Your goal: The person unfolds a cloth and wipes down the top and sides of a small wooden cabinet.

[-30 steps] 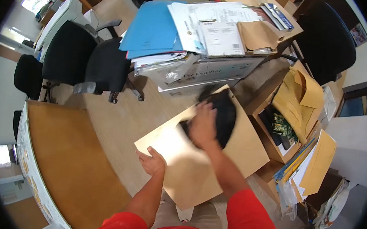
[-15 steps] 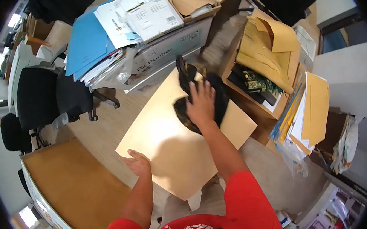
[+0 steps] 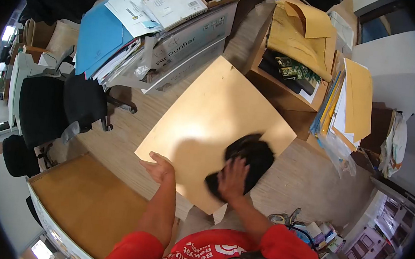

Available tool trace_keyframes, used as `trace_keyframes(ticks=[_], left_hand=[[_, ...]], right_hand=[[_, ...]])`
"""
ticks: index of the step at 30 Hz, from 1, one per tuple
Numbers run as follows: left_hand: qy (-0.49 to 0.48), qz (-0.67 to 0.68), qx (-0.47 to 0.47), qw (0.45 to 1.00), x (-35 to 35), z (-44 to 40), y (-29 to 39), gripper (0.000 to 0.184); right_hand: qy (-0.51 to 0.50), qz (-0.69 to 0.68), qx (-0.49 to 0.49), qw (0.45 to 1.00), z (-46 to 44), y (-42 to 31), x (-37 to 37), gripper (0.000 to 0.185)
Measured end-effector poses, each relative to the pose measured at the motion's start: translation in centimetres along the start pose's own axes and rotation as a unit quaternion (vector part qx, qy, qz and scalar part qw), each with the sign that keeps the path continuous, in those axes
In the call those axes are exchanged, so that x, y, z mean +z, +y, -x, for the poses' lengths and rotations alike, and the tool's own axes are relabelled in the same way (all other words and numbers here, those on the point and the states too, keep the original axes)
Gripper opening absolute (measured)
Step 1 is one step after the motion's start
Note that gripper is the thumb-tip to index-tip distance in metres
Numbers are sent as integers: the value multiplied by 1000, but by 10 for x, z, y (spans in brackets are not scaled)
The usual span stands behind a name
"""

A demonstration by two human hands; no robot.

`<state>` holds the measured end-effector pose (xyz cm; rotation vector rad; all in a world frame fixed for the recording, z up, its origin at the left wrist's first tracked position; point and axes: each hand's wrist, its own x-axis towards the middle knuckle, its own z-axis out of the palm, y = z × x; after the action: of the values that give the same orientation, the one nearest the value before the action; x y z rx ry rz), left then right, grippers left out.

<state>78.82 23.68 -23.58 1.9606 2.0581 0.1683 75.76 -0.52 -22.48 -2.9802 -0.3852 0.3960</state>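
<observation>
Black cloth (image 3: 260, 155), bunched and soft-edged, lies on the near right part of the pale tan board (image 3: 219, 101); half a second ago it sat by the far corner, so the far part now shows bare while the near right edge is partly covered. The right hand (image 3: 233, 177) rests on the cloth with its fingers apart and laid flat, not closed around it. The left hand (image 3: 159, 168) is at the board's left edge, thumb uppermost; I cannot tell whether its grip is clamped there. The board is smooth, square-cornered and turned like a diamond in front of the person, with a bright glare and a soft shadow across it. The cloth is blurred, its folds hard to read. Beyond the board stands an air purifier carton (image 3: 174, 54).
</observation>
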Motion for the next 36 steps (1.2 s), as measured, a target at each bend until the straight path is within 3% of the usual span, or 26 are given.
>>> trace_keyframes(ticks=[1,3,4,7,9,10,14,16,18,20,22,24,26,30,32,33,35,36], left_hand=[[-8,11,0,1000,1,-3,4,88],[0,-4,20,1000,10,-12,-7,88],[6,-20,35,999,15,-17,-11,88],[8,-28,43,999,17,-19,-11,87],[-7,-27,31,999,11,-14,-6,87],[-21,-22,19,999,6,-12,-2,87],[-52,-4,-12,999,-6,-9,10,86],[-54,11,26,998,-6,-8,2,86],[-48,24,44,998,-2,-9,-6,86],[-37,36,65,997,-3,-12,1,85],[-67,26,53,996,-15,-6,7,86],[-52,30,53,997,-10,-8,3,87],[-41,33,60,997,-10,-8,0,88],[-48,28,61,997,-21,-6,10,93],[-52,27,55,997,-16,-5,10,94],[-34,34,74,996,-11,-7,7,94],[-28,34,90,995,-8,-6,-3,94],[-30,30,82,996,-11,-5,3,94]], right_hand=[[6,-1,0,1000,4,4,6,65],[17,-130,-150,980,12,21,14,68],[-49,-127,-91,987,-7,37,1,70],[187,-39,75,979,-89,98,-36,71],[215,-47,217,951,-125,123,-44,68],[216,-47,218,951,-120,121,-39,68],[144,-44,119,981,-34,66,-15,70],[85,-81,37,992,22,43,0,71],[40,-86,40,995,8,56,-23,70],[-3,-95,44,994,-22,78,-32,70],[165,-21,94,982,-77,108,-34,60],[187,-39,22,981,-137,114,-47,52],[65,-27,-54,996,-193,90,-78,48],[181,-61,-182,965,-313,43,-75,42],[237,-197,-125,943,-362,30,-72,46],[230,-197,-126,945,-359,35,-73,46],[105,-172,-50,978,-346,58,-81,50],[89,-170,-23,981,-331,74,-81,48]])
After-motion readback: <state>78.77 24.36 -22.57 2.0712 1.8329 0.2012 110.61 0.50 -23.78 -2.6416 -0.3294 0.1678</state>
